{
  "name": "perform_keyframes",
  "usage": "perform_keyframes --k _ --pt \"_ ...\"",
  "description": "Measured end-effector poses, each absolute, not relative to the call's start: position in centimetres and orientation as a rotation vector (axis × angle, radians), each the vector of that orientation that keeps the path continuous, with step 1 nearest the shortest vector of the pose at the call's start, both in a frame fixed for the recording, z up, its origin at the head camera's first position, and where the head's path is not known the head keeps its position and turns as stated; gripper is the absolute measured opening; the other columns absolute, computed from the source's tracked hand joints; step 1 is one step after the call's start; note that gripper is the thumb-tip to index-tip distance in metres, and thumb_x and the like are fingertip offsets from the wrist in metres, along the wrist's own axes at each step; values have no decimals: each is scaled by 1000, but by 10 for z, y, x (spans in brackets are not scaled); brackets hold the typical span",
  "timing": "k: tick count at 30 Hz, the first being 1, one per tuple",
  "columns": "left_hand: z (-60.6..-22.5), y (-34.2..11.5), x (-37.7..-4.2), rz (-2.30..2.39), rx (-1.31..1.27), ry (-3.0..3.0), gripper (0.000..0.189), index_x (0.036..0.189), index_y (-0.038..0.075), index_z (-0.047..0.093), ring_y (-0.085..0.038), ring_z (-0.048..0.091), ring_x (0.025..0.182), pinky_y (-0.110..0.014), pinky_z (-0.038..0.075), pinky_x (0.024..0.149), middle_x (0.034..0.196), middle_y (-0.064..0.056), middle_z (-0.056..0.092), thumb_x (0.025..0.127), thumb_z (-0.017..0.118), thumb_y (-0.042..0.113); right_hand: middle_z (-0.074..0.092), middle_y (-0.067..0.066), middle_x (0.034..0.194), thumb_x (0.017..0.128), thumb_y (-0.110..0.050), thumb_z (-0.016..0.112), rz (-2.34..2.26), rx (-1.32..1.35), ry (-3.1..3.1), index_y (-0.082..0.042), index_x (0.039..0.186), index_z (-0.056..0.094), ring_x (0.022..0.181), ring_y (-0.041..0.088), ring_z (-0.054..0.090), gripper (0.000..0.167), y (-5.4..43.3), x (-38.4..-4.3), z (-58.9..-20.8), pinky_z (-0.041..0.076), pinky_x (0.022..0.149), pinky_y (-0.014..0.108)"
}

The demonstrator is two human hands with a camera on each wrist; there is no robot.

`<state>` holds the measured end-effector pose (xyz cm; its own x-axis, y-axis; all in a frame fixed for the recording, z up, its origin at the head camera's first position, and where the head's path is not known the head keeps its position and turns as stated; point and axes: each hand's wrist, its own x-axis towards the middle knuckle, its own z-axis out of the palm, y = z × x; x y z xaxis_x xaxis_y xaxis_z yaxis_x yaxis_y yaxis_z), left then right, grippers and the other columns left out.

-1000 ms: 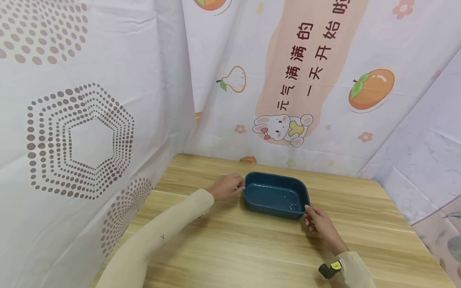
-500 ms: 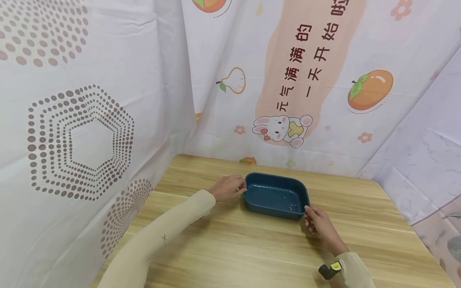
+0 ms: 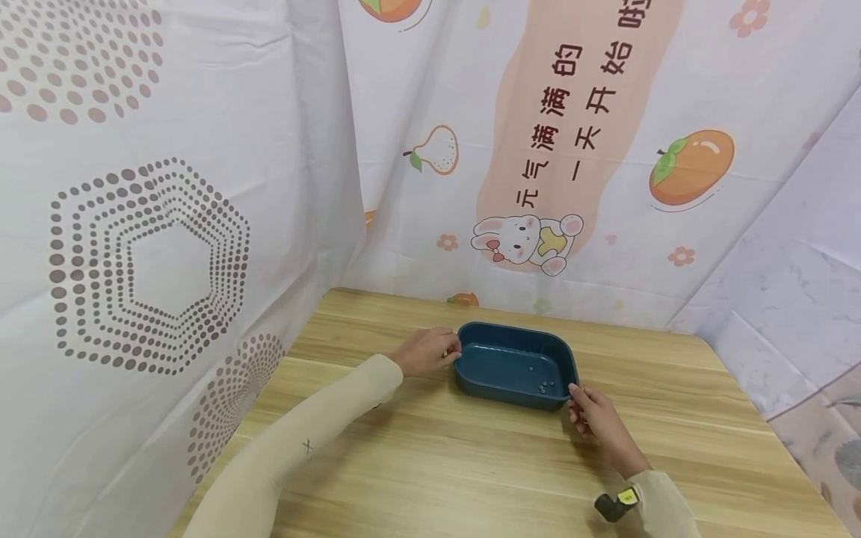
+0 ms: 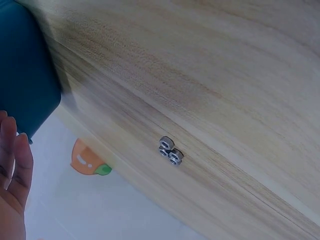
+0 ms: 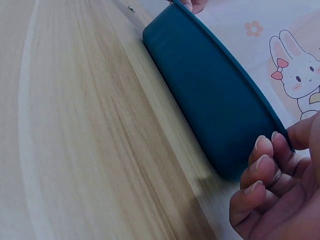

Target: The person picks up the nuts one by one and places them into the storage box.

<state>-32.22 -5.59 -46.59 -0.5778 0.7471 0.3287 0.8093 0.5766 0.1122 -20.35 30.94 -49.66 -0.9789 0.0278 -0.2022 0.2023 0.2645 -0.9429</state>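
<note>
A dark teal tray with rounded corners sits on the wooden table, with several small metal nuts lying inside toward its right end. At the left end, my left hand pinches the rim between thumb and fingers. My right hand pinches the rim at the near right corner; in the right wrist view its thumb is over the edge and its other fingers curl outside the wall. A small cluster of nuts lies on the table outside the tray, seen in the left wrist view; the left arm hides it from the head view.
The wooden table extends in front of the tray. Behind it hangs a white printed curtain, and a dotted curtain borders the left side. A black wrist camera is on the right wrist.
My left hand has shifted slightly right onto the tray's rim since a second ago. The right hand and the tray stay almost still.
</note>
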Motion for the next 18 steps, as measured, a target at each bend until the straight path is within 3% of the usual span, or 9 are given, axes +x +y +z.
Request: perform_keyframes --k 18 --pt "-473 -57 -324 -362 -1268 -2520 7 98 16 72 -3 60 77 -15 48 66 94 5 66 100 71 23 53 2 75 111 -44 40 -1796 235 2388 2 101 54 62 14 46 50 308 -204 -496 41 55 26"
